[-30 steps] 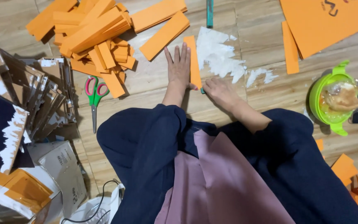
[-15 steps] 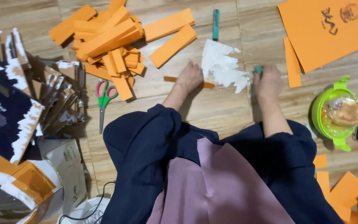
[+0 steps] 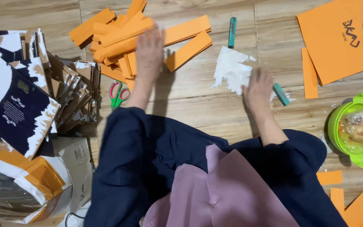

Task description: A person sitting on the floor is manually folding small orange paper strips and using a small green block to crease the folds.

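Left hand (image 3: 149,50) now on orange strips (image 3: 122,35)

Floor (image 3: 198,105): pale wood-look planks or tiles, with thin straight seams crossing it.
Light: even and soft, with short shadows falling on the floor.
Left edge: a torn stack of dark and white cardboard (image 3: 17,101), possibly flattened boxes.
Walls, windows: outside the downward view.

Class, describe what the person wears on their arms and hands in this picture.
Both arms are in loose dark navy sleeves reaching about to the wrists. The left hand and right hand are bare: no gloves, and no rings or watch can be made out.
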